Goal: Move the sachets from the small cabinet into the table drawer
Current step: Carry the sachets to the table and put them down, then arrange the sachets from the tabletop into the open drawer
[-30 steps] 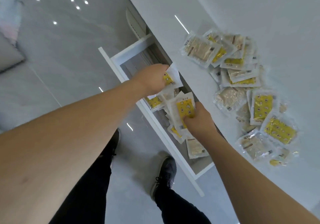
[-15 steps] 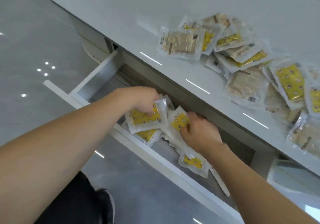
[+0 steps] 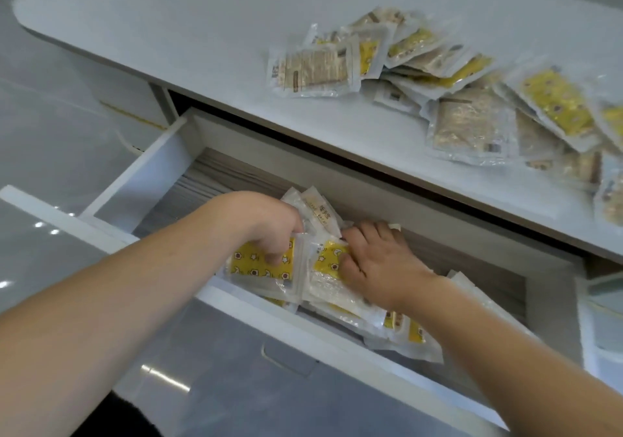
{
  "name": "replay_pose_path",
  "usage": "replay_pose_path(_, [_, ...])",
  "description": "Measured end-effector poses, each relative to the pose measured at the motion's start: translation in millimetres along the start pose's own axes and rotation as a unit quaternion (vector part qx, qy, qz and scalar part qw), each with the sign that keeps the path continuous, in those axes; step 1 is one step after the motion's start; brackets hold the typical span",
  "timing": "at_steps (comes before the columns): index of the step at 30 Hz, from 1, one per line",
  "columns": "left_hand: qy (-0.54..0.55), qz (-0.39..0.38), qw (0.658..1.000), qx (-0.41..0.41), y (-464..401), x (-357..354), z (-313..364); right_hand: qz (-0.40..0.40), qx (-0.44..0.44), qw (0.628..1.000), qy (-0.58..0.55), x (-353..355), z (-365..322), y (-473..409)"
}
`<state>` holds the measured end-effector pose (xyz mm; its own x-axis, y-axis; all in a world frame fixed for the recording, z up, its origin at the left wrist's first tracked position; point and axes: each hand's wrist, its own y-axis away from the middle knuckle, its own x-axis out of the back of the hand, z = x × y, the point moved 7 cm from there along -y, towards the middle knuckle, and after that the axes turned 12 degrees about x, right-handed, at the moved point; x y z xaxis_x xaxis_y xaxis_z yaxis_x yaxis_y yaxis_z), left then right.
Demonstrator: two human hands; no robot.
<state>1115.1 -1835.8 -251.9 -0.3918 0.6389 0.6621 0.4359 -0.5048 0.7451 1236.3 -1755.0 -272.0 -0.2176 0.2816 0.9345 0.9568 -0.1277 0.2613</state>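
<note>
Head view, middle of the frame: the sachets in the drawer (image 3: 256, 268) now lie lower than half a second ago, pressed against the pile. My left hand (image 3: 269, 231) curls its fingers on a yellow sachet (image 3: 249, 268); my right hand (image 3: 377, 264) presses with spread fingers. Many sachets on the table (image 3: 472, 112), upper right, wait; the drawer (image 3: 141, 180) stays open.

Both bare forearms reach forward and down, converging. The left hand (image 3: 269, 231) curls its fingers, pinching; just beside it, the right hand (image 3: 377, 261) lies palm-down, fingers spread and bent.
</note>
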Motion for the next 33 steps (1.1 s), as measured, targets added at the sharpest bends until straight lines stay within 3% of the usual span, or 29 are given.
replay_pose_path(4, [-0.024, 0.012, 1.000, -0.004, 4, 4, 1, -0.036, -0.014, 0.999, -0.021, -3, 3, 3])
replay_pose_path(9, [-0.043, 0.039, 0.998, -0.015, 18, 6, 4, -0.015, -0.071, 0.995, -0.074, 20, 7, 16])
replay_pose_path(13, [-0.071, 0.133, 0.988, -0.023, 43, 23, 6, 0.090, -0.065, 0.988, -0.108, 69, -3, 21])
replay_pose_path(19, [0.009, 0.184, 0.980, -0.079, 104, 82, 15, 0.225, -0.013, 0.966, -0.128, 154, -23, 27])
replay_pose_path(25, [0.166, 0.379, 0.906, -0.089, 107, 165, -20, 0.409, -0.048, 0.908, -0.079, 217, 5, 32])
replay_pose_path(33, [0.253, 0.426, 0.858, -0.137, 30, 211, -35, 0.382, -0.117, 0.917, 0.002, 245, 47, -19])
